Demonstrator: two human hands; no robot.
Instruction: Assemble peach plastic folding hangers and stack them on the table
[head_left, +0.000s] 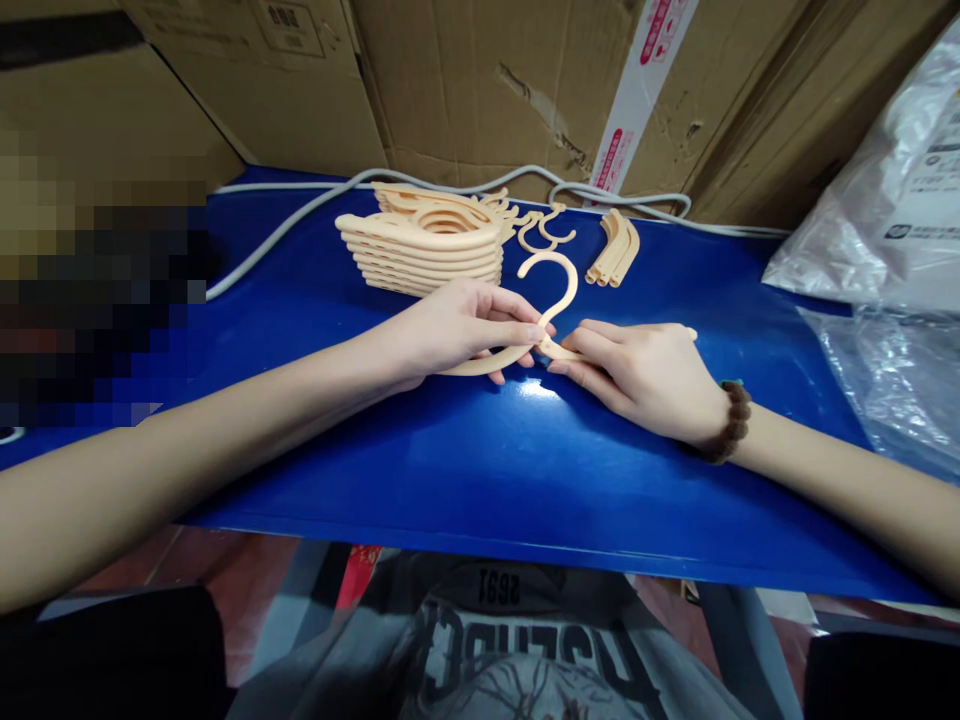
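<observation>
A cream plastic clothes hanger (574, 285) is held between my two hands just above the blue table, its hook curving upward. My left hand (461, 325) pinches it near the base of the hook, and one hanger arm runs back under the palm. With fingers closed, my right hand (645, 375) grips the other hanger arm (557, 350) close to the joint; a small tip of it shows beyond the knuckles. Most of that arm is hidden by the hand. Behind my left hand sits a neat stack of hanger parts (420, 250).
Several loose hooks (555, 240) and a few short curved pieces (616, 250) lie behind the hands on the blue table (450, 470). A white cable (292, 215) runs along the back, before cardboard boxes (465, 90). Clear plastic bags (885, 220) occupy the right side.
</observation>
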